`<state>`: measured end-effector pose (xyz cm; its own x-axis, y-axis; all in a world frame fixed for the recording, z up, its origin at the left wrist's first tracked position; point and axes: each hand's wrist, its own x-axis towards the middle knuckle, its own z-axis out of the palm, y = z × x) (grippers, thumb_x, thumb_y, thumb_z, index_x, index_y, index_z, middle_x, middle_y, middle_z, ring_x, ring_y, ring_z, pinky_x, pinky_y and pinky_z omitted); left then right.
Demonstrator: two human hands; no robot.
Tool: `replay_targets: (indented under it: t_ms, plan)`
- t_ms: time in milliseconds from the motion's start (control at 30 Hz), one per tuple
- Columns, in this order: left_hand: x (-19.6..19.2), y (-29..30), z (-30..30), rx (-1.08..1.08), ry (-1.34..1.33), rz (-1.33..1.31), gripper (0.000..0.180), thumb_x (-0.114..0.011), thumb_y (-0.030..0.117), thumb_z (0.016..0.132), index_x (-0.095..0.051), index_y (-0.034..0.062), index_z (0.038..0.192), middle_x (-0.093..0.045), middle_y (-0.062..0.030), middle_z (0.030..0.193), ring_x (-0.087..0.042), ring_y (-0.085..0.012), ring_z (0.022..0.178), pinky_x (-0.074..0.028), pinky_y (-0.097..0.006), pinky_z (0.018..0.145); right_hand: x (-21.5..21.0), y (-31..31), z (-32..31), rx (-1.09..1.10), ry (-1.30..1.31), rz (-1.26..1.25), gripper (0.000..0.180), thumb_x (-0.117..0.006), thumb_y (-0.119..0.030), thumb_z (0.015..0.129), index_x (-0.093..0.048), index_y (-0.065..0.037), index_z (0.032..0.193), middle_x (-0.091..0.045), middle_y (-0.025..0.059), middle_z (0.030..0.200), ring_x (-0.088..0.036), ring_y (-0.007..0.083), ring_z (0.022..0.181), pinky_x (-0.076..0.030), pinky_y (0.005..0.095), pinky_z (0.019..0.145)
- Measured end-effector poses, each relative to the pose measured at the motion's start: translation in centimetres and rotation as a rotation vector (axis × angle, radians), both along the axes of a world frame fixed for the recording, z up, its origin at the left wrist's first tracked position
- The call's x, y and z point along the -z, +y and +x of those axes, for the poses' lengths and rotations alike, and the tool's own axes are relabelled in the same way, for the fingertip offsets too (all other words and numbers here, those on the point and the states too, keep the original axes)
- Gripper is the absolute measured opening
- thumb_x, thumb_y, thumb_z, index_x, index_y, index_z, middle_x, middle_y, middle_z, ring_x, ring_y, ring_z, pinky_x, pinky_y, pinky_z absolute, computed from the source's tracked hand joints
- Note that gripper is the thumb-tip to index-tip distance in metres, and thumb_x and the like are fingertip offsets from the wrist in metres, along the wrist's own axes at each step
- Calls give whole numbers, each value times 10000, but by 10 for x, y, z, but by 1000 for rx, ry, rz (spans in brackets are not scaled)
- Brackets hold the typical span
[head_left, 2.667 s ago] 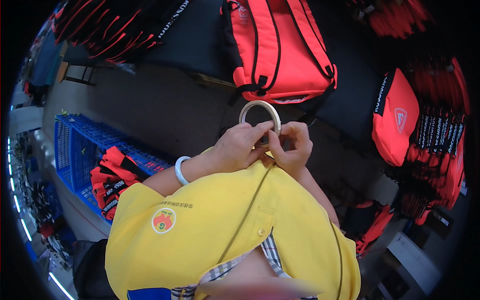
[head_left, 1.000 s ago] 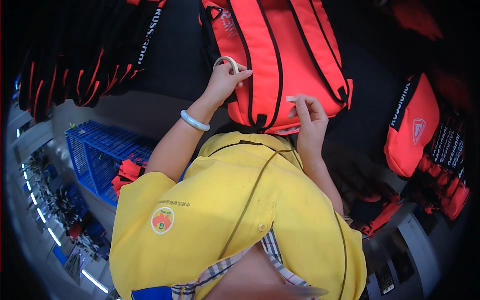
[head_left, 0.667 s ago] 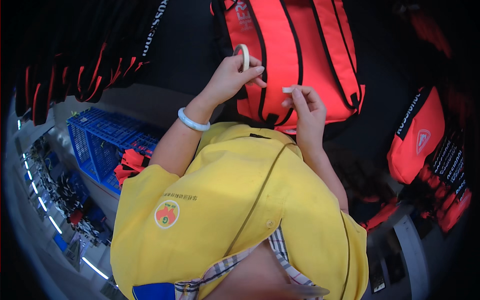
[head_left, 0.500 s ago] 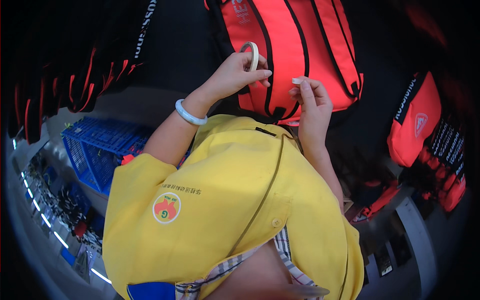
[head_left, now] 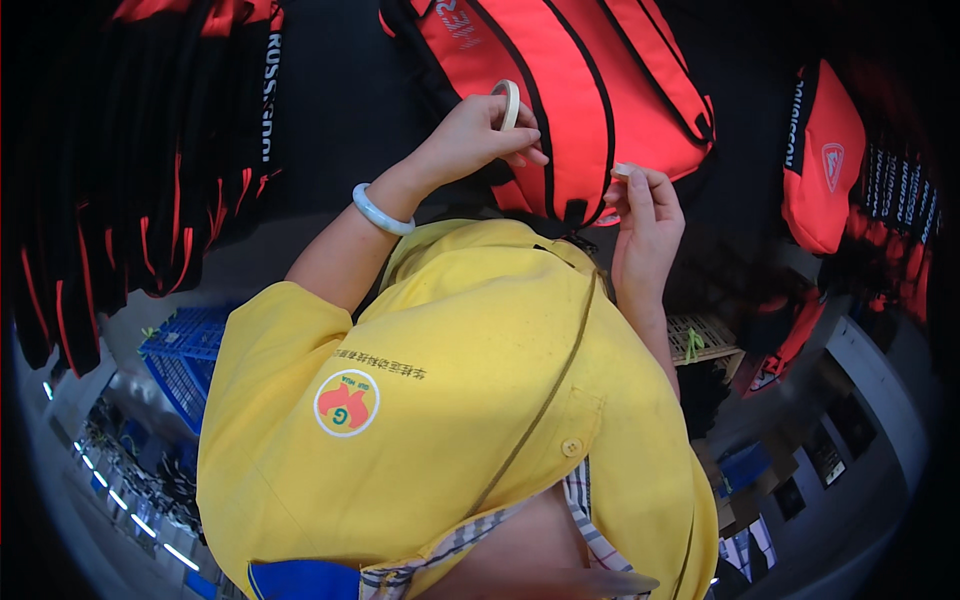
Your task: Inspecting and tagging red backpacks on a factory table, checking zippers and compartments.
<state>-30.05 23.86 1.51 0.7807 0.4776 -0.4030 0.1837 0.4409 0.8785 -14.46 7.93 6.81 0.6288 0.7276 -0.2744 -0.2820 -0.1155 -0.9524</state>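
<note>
A bright coral-red backpack (head_left: pixel 575 110) with black piping lies on the dark surface in front of me. My left hand (head_left: pixel 480 135) is above its left part, closed on a narrow roll of pale tape (head_left: pixel 511 104) that stands up edge-on between the fingers. To the right, my right hand (head_left: pixel 647 215) pinches a short whitish piece of tape (head_left: pixel 624 170) between thumb and fingertips, just over the near right part of the backpack. The two hands are apart, and no tape strand shows between them.
Black bags with red trim (head_left: pixel 150 190) hang or stand in a row at the left. A red and black bag (head_left: pixel 825 165) and several more are at the right. Below the left arm is a blue plastic crate (head_left: pixel 185 360); a beige crate (head_left: pixel 700 338) stands beyond the right forearm.
My right hand has moved slightly right and down with the tape piece. The left hand keeps the roll in about the same place. The view has shifted, and the backpack appears more tilted.
</note>
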Motion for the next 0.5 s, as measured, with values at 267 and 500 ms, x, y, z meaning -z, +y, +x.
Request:
replay_targets:
  t_ms: [267,500]
  plan:
    - [3,-4,-4,-63,-42,-54,174,-613,95,927,-555,-56,990,-663,-121,874,-727,-231,832,-577,-254,693,-4,-1,-9,-23,-28,17,161,-583,-138,976,-637,14,985,-664,45,864,-594,77,728,-473,216,705]
    - [-5,-4,-5,-162,-99,-149,232,-567,183,972,-503,-34,1024,-658,-138,858,-728,-238,785,-569,-256,644,-8,1,-16,-68,-36,-6,156,-582,-140,976,-633,7,991,-651,34,839,-594,73,729,-468,212,704]
